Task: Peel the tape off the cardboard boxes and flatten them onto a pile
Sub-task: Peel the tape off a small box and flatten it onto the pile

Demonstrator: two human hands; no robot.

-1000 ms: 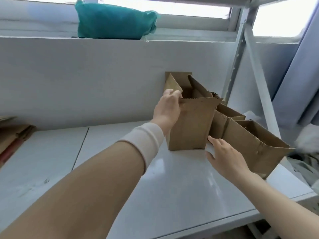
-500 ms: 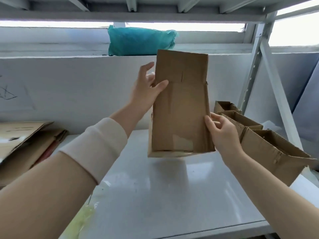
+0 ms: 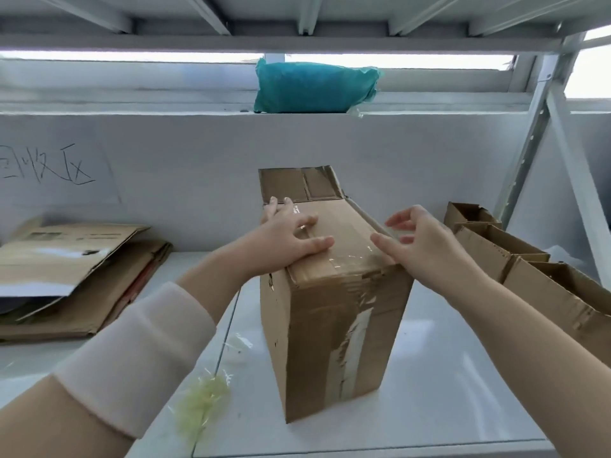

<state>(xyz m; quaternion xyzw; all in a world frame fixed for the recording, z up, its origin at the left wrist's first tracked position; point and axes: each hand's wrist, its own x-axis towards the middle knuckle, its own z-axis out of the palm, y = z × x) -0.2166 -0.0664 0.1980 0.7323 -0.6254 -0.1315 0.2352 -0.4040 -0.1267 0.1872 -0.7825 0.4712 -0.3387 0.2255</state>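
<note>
My own arms cover a good part of the scene: my left forearm and its pale cuff [image 3: 139, 355] hide the shelf [image 3: 446, 375] toward 8 o'clock, and I cannot see the far side of the cardboard box [image 3: 330, 332] or whatever is under it. The box stands on end in the middle of the white shelf, its long axis upright, leaning a little away from me toward 12 o'clock, with one loose flap [image 3: 297, 185] sticking up at the back against the wall. Clear tape [image 3: 350, 259] runs across its top face and down the front, where a pale torn strip shows; how far it is already lifted is hard to make out under the glare. My left hand [image 3: 291, 239] lies flat on the top, fingers spread and pressing, gripping nothing. My right hand [image 3: 420, 242] is at the top's 3 o'clock edge, fingers partly curled with a thin clear film against them; I cannot tell whether I truly have hold of it. At 9 o'clock a pile of flattened cardboard [image 3: 76, 279] is cut off by the frame edge, and at 3 o'clock three open boxes [image 3: 545, 285] run out of view. A crumpled wad of yellowish tape [image 3: 201, 404] lies near 7 o'clock, blurred. A teal bag [image 3: 314, 85] sits on the ledge at 12 o'clock.
</note>
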